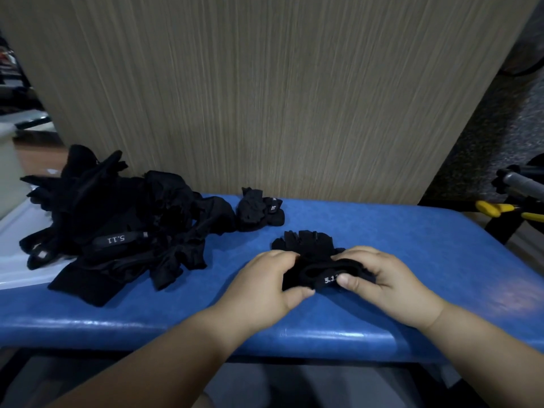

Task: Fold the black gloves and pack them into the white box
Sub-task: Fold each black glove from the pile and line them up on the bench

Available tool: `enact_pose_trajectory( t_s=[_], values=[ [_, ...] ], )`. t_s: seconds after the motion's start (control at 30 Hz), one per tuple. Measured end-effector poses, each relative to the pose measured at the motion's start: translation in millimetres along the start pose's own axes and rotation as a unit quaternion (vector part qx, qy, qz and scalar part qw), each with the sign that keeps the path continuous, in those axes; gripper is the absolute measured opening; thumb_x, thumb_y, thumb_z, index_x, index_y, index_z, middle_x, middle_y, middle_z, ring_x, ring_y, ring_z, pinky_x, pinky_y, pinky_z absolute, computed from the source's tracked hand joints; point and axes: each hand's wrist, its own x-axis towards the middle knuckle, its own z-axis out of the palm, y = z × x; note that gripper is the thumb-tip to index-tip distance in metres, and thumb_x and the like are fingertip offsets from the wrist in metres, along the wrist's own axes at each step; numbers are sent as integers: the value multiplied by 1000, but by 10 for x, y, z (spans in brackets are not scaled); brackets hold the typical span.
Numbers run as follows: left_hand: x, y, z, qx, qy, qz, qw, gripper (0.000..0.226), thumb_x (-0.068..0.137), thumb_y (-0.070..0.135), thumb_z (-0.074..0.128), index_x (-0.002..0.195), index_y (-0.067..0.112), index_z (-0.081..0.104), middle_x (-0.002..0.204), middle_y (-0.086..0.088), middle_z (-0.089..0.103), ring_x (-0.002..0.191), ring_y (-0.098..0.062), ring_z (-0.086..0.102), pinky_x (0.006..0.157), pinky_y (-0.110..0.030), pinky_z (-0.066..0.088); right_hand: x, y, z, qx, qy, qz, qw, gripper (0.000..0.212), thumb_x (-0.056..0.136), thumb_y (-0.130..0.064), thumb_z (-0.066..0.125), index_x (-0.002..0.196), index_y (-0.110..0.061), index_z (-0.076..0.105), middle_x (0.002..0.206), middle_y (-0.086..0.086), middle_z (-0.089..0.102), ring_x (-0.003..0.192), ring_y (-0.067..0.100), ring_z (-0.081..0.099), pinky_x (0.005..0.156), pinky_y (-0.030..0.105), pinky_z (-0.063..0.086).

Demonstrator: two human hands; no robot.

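Glove (306,245): black, soft, crumpled fabric

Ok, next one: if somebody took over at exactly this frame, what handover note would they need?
Left hand: grips the near left end of the black glove.
Right hand: pinches its cuff by the 5.11 label.
The glove lies on the blue padded bench, mid-fold.
Folded glove: further back, near the wooden panel.
Unfolded glove pile: at left, partly on a white surface; I cannot tell whether that is the box.
Done: one glove folded; none seen packed.
Left: finish this fold, fold the pile, pack everything.
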Motion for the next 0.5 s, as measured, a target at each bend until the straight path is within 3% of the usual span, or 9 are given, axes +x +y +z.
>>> enact_pose_trajectory(
  t_s=[0.07, 0.17, 0.23, 0.3, 0.33, 0.43, 0.5],
  values=[
    [12, 15, 28, -35, 12, -28, 999, 26, 83, 40, 68, 107, 30, 62, 95, 14, 62, 91, -3, 56, 79, -23, 47, 4, -17, 12, 11, 14, 21, 1000, 42, 80, -65, 58, 97, -28, 69, 96, -12, 68, 93, 7, 64, 82, 15, 47],
    [46, 17, 45, -146, -2, -68, 987, 43, 88, 31, 66, 127, 34, 49, 92, 20, 68, 90, 6, 61, 80, -16, 46, 32, -21, 21, 24, 44, 60, 997, 24, 85, -50, 64, 90, -27, 67, 85, -15, 69, 79, -2, 63, 73, 13, 46],
    [81, 13, 43, -164, -14, -81, 983, 48, 91, 29, 60, 134, 36, 41, 64, 24, 59, 67, 8, 56, 66, -12, 40, 60, -25, 31, 39, 60, 86, 994, 13, 85, -36, 64, 87, -24, 67, 78, -10, 70, 74, -4, 61, 71, 14, 47],
    [114, 15, 34, -173, -13, -98, 980, 46, 94, 27, 56, 136, 35, 39, 50, 19, 50, 54, 3, 50, 56, -11, 35, 95, -39, 52, 63, 74, 103, 990, 6, 88, -24, 64, 89, -28, 67, 78, -10, 71, 74, -3, 62, 71, 12, 47],
    [128, 27, 30, -180, -8, -111, 977, 45, 95, 27, 54, 137, 33, 38, 48, 17, 48, 57, -1, 53, 55, -12, 35, 115, -50, 69, 68, 78, 106, 989, 8, 89, -21, 64, 90, -29, 67, 78, -11, 72, 74, -3, 62, 70, 11, 47],
    [164, 63, 27, -181, 10, -149, 972, 43, 97, 29, 50, 139, 31, 38, 46, 14, 49, 96, -24, 61, 69, -22, 39, 180, -33, 113, 53, 99, 124, 986, 5, 90, -27, 63, 92, -26, 67, 76, -15, 71, 72, -1, 63, 67, 13, 46],
    [184, 87, 29, -155, 17, -156, 975, 42, 98, 31, 49, 138, 31, 38, 50, 11, 47, 78, -15, 60, 69, -27, 41, 220, -14, 139, 40, 112, 139, 983, 6, 91, -31, 62, 95, -26, 64, 67, -17, 67, 65, -2, 60, 61, 12, 43]
  ],
)
